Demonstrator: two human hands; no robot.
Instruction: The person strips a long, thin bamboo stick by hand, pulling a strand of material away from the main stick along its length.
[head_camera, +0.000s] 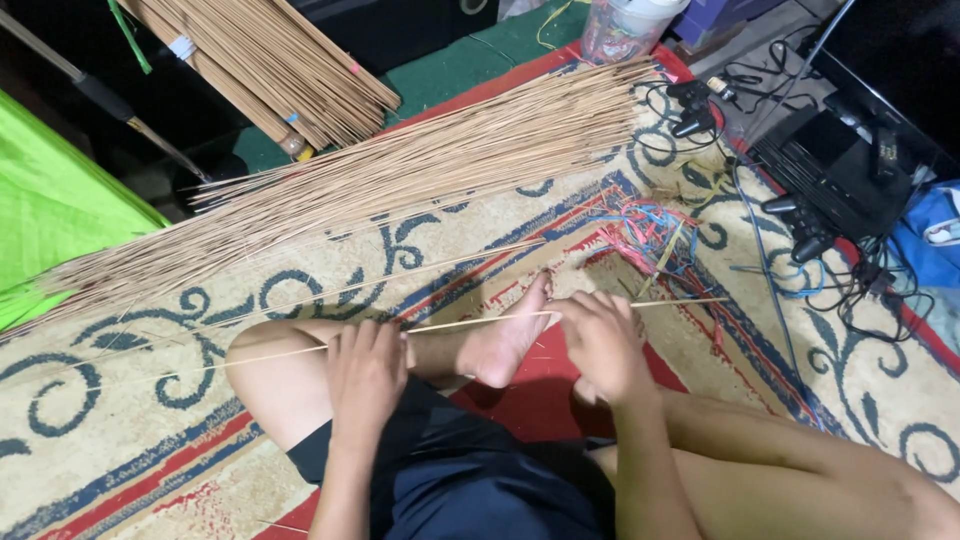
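I sit cross-legged on a patterned carpet (150, 420). My left hand (365, 375) and my right hand (600, 345) both grip one long thin bamboo stick (470, 320) that runs nearly level across my lap, above my bare foot (505, 340). The stick's right end pokes out past my right hand toward a tangle of coloured strings (650, 230). Its left end reaches out over my knee.
A large loose heap of thin sticks (400, 170) lies across the carpet beyond my legs. A tied bundle of sticks (270, 70) rests farther back. Green cloth (50, 210) sits at the left. Black cables, chargers and a dark device (830, 180) crowd the right. A plastic tub (625, 25) stands at the top.
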